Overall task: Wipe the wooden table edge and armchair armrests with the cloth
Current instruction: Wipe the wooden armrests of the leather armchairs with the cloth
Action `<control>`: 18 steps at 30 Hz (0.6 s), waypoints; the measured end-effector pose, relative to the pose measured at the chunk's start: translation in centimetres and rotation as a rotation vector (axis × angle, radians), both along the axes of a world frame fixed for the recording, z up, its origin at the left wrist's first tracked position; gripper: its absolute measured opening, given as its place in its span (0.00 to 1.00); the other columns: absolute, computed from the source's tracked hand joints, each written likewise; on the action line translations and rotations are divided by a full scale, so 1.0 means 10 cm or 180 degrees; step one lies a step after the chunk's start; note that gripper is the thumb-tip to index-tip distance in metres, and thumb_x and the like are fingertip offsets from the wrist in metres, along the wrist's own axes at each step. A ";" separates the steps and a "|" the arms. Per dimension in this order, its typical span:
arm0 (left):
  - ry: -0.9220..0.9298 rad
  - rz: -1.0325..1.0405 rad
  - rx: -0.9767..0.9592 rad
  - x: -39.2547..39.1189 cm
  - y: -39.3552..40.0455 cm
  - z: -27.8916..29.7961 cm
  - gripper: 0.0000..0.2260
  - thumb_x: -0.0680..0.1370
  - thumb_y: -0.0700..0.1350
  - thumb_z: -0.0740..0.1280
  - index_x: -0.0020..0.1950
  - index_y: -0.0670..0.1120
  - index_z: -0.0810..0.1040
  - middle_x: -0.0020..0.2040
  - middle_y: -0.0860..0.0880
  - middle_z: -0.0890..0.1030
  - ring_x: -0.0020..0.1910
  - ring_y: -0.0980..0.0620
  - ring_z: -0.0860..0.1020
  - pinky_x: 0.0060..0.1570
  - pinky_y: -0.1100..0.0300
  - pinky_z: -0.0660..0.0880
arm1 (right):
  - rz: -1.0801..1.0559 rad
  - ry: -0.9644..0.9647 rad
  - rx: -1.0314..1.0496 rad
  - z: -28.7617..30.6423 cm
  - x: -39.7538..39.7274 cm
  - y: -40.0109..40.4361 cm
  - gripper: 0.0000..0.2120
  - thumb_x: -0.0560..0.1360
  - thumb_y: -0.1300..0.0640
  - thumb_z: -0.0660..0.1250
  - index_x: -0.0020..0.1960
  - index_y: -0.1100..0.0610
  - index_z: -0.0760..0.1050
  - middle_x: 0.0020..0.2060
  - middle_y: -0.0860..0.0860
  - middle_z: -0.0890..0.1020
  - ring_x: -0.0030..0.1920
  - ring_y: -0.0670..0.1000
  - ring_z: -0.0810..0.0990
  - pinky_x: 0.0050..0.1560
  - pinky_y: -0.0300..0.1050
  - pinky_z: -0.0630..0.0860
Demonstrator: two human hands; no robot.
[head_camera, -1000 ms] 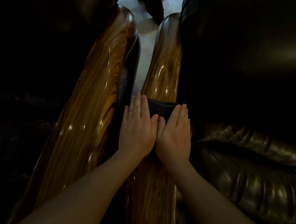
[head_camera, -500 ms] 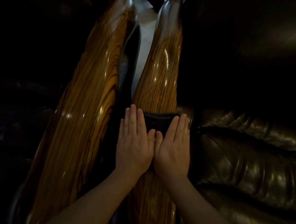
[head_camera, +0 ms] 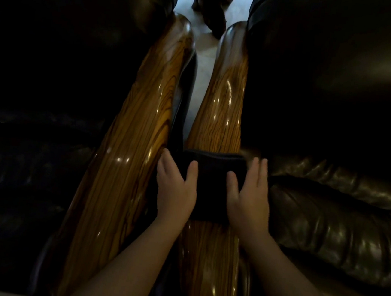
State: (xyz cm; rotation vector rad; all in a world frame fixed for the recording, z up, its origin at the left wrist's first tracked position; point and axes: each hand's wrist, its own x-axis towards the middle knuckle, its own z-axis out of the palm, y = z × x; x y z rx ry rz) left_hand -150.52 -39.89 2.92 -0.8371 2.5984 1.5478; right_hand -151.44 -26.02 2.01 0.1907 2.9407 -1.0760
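A dark cloth (head_camera: 209,185) lies draped across the glossy wooden armrest (head_camera: 225,107) of the right-hand armchair. My left hand (head_camera: 175,189) grips the cloth's left side, thumb on top and fingers wrapped down over the armrest's left edge. My right hand (head_camera: 249,197) holds the cloth's right side the same way, fingers against the leather seat. A second wooden armrest (head_camera: 128,153), belonging to the left-hand chair, runs parallel just to the left and is bare.
Dark leather cushions (head_camera: 331,222) flank the armrests on both sides. A narrow gap with pale floor (head_camera: 202,81) runs between the two chairs. A dark carved furniture leg (head_camera: 216,7) stands on the floor at the far end.
My hands have spread apart from side by side to the cloth's two ends, uncovering its middle. Over the second, cloth and hands slid toward me along the armrest.
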 end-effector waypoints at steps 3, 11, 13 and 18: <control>-0.0312 -0.0023 0.0274 -0.04 -0.05 0.08 0.34 0.78 0.55 0.62 0.78 0.53 0.45 0.74 0.48 0.63 0.69 0.49 0.66 0.64 0.47 0.70 | -0.0464 -0.0628 -0.0568 0.06 -0.14 0.11 0.34 0.79 0.43 0.60 0.78 0.53 0.51 0.73 0.54 0.66 0.70 0.54 0.69 0.58 0.43 0.70; -0.0201 -0.0347 -0.0111 -0.20 -0.11 0.26 0.37 0.75 0.49 0.70 0.77 0.50 0.51 0.68 0.46 0.69 0.64 0.48 0.71 0.57 0.50 0.75 | -0.0090 -0.0306 -0.0798 0.15 -0.29 0.13 0.15 0.75 0.54 0.69 0.53 0.39 0.67 0.43 0.39 0.76 0.43 0.40 0.78 0.31 0.32 0.72; -0.0572 -0.0306 0.0022 -0.28 -0.11 0.24 0.38 0.74 0.52 0.71 0.77 0.50 0.53 0.71 0.44 0.64 0.67 0.45 0.68 0.60 0.48 0.73 | -0.0166 -0.0533 -0.0996 0.16 -0.35 0.15 0.15 0.74 0.56 0.70 0.53 0.40 0.68 0.44 0.42 0.76 0.43 0.43 0.79 0.33 0.35 0.75; -0.0794 -0.0194 0.0721 -0.36 -0.19 0.22 0.33 0.72 0.49 0.73 0.72 0.49 0.63 0.66 0.47 0.72 0.58 0.48 0.75 0.54 0.48 0.78 | -0.0248 -0.1242 -0.1521 0.20 -0.48 0.16 0.18 0.72 0.58 0.72 0.59 0.46 0.72 0.42 0.43 0.77 0.43 0.47 0.80 0.42 0.49 0.81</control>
